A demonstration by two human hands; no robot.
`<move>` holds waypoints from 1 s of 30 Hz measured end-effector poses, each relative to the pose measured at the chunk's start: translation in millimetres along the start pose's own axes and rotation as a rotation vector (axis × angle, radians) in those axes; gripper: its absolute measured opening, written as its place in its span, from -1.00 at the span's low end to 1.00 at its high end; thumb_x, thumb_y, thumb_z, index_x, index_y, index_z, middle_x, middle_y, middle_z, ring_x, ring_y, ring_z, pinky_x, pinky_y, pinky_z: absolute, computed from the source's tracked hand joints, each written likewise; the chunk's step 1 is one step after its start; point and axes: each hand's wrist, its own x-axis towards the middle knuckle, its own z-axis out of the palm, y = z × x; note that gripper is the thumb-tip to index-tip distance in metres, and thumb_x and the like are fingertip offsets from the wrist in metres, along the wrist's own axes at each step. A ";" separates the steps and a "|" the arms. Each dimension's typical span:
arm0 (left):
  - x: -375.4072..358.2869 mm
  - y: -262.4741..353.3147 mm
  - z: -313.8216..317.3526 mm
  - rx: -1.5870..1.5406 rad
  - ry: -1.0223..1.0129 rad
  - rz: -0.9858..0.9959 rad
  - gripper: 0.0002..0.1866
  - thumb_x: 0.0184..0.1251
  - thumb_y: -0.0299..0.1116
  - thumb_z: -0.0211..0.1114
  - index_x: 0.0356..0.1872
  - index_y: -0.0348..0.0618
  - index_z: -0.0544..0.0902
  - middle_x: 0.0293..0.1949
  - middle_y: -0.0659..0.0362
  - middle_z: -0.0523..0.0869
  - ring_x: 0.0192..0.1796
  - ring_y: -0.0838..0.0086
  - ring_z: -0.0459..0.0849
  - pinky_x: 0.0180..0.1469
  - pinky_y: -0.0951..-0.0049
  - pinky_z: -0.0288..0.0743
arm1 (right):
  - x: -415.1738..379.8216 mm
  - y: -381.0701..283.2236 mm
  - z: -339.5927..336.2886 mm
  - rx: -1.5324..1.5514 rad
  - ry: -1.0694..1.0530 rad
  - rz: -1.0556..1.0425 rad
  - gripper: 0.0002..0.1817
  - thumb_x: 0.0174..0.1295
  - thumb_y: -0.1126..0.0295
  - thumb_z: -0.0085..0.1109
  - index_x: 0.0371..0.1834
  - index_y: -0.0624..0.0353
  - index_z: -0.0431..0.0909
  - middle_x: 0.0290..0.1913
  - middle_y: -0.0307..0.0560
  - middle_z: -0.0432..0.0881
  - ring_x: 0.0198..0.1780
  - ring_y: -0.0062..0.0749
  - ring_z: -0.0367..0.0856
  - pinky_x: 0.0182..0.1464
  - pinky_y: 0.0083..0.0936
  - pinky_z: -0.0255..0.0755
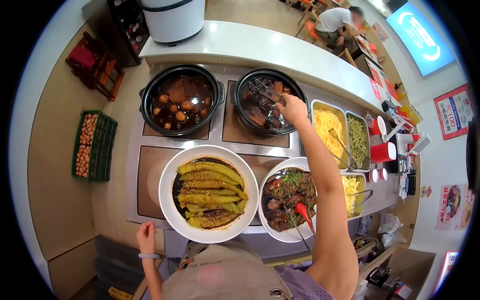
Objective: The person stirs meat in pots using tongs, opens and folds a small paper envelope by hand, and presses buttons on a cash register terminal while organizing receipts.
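My right hand grips metal tongs over the right black pot, which holds dark braised meat in brown sauce. The tips of the tongs are at the upper left part of the food. My left hand hangs left of the white bowl of green peppers, fingers curled together, touching nothing I can see. The left black pot holds eggs and brown pieces in dark liquid. Partly behind my right forearm is a white plate of dark food with chopped greens, with a red spoon and tongs on it.
Metal trays of yellow shreds and green strips stand at the right, with tongs. Beyond the pots runs a white counter ledge with a white cooker. A green crate of eggs is at left. A person sits in back.
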 end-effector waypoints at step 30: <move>4.3 11.7 -4.8 0.035 -0.055 0.002 -0.87 0.28 -0.46 0.07 -0.27 -0.29 0.56 -0.43 0.21 0.59 -0.37 0.61 0.53 -0.31 0.64 0.41 | -35.0 80.7 -33.6 0.501 -0.676 0.307 -0.66 0.11 0.19 0.16 -0.12 0.15 0.58 -0.38 -0.25 0.63 -0.45 -0.60 0.55 -0.47 -0.63 0.39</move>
